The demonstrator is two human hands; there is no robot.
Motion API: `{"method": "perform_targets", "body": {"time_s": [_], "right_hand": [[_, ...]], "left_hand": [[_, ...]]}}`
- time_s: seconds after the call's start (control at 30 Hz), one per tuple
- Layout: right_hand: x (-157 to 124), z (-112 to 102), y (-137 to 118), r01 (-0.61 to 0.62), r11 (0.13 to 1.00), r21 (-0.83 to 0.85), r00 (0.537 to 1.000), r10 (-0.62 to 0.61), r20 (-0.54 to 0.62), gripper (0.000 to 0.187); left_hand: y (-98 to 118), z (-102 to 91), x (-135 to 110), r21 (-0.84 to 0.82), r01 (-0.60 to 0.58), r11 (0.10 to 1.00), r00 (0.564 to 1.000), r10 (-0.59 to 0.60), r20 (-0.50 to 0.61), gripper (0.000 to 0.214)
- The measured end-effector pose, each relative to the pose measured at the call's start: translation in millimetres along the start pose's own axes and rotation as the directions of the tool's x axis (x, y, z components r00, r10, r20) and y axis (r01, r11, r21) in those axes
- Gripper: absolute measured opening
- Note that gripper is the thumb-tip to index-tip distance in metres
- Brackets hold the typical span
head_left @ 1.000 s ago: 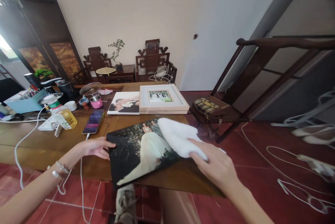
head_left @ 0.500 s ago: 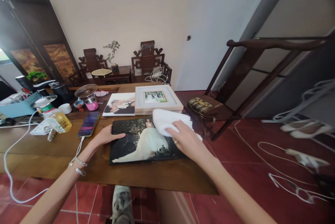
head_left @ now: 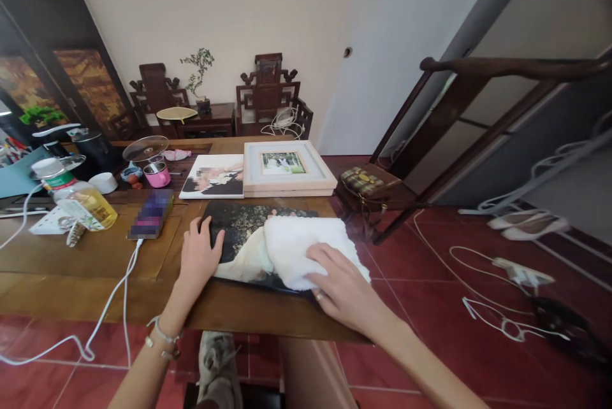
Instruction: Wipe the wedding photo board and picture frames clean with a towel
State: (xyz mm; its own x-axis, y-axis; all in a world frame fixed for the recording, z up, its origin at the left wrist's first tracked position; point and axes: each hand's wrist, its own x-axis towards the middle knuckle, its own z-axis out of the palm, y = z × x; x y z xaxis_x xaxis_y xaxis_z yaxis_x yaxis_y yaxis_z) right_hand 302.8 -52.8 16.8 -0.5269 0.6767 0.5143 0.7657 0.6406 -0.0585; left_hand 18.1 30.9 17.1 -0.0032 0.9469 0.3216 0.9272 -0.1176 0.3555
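A dark photo canvas [head_left: 239,230] showing a figure in a white gown lies flat near the front edge of the wooden table [head_left: 95,262]. My left hand [head_left: 198,256] rests flat and open on the canvas's left edge, fingers stretched out. My right hand [head_left: 342,291] presses down on a white towel [head_left: 301,250] that covers the right half of the canvas, fingers spread over the cloth. A ring shows on the right hand and bracelets on the left wrist.
Behind the canvas lie a pale framed photo [head_left: 284,167] and an unframed print [head_left: 215,176]. To the left are a phone [head_left: 150,215] on a white cable, an oil bottle [head_left: 81,199], a pink pot [head_left: 157,174]. A chair with a bag [head_left: 366,181] stands right; cables lie on the red floor.
The canvas went from tilted to lying square on the table. My left hand moved onto its left edge, and my right hand drew the towel toward me across the picture.
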Motion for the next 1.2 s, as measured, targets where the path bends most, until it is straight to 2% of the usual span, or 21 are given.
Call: {"method": "perform_targets", "body": {"time_s": [0.17,0.33,0.43,0.6,0.8,0.93,1.03,1.13,1.2], "right_hand": [[23,7,34,-0.119,0.99,-0.069,0.993,0.119,0.003,0.03],[49,26,62,-0.105,0.993,-0.061,0.994,0.107,0.037,0.035],[47,31,64,-0.085,0.995,-0.044,0.994,0.088,0.066,0.037],[40,23,61,-0.025,1.0,-0.014,0.993,0.026,0.111,0.031],[63,28,69,-0.088,0.996,-0.018,0.987,0.089,0.136,0.04],[50,22,53,-0.057,0.998,0.005,0.985,0.056,0.165,0.045],[16,8,21,0.03,0.999,0.035,0.984,-0.035,0.174,0.04],[-18,-5,-13,0.122,0.991,0.056,0.984,-0.128,0.121,0.031],[-31,-9,-26,0.139,0.989,0.058,0.985,-0.144,0.094,0.028]], "left_hand": [[-11,5.6,-11,-0.174,-0.058,0.983,0.998,0.054,-0.027,0.043],[-21,1.1,-13,-0.235,-0.049,0.971,0.999,0.051,0.004,0.046],[-22,0.2,-12,-0.271,-0.104,0.957,0.992,0.119,0.039,0.048],[-21,-1.0,-8,-0.297,-0.197,0.934,0.963,0.242,0.12,0.051],[-24,-2.1,-6,-0.33,-0.22,0.918,0.948,0.281,0.152,0.052],[-25,-0.3,-8,-0.338,-0.194,0.921,0.956,0.255,0.146,0.053],[-26,1.4,-9,-0.344,-0.187,0.92,0.96,0.246,0.135,0.052],[-27,2.0,-8,-0.345,-0.202,0.916,0.955,0.263,0.137,0.049],[-27,1.3,-8,-0.344,-0.21,0.915,0.948,0.276,0.155,0.049]]}}
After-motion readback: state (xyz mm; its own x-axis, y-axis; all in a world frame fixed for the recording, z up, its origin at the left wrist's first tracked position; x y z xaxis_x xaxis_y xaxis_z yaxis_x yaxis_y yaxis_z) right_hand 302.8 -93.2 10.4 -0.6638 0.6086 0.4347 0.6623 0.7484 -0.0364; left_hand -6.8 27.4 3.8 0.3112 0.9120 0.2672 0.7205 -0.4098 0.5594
